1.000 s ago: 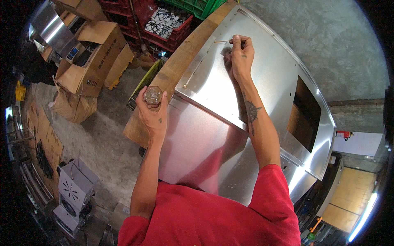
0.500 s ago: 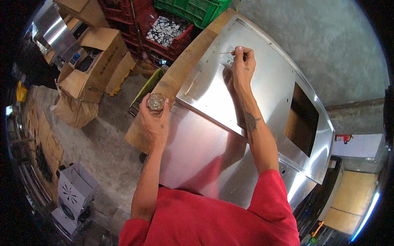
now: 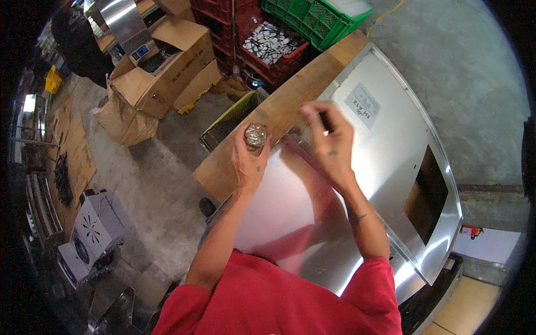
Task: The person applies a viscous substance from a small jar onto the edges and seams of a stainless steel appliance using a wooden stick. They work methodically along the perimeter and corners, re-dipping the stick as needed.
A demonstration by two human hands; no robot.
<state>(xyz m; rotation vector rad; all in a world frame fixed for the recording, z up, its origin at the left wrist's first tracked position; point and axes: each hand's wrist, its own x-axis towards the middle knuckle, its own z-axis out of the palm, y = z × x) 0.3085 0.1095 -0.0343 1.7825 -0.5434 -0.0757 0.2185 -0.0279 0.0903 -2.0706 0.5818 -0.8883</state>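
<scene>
My left hand is wrapped round a small clear glass jar, held upright near the left edge of the metalwork. My right hand is just to the right of the jar, above the seam between two metal surfaces. Its fingers are pinched and smeared by motion; the thin stick seen in them a moment earlier hardly shows now. Under both arms lies a shiny sheet-metal panel. Beyond the seam, a second panel has a rectangular cutout and a grey label.
A wooden board sticks out beneath the metalwork. At the back are a green crate and a red crate of small white pieces. An open cardboard box and a grey metal housing stand on the left floor.
My right hand has come back from over the far panel toward the jar, uncovering the label. The whole view has shifted. My left hand keeps hold of the jar.
</scene>
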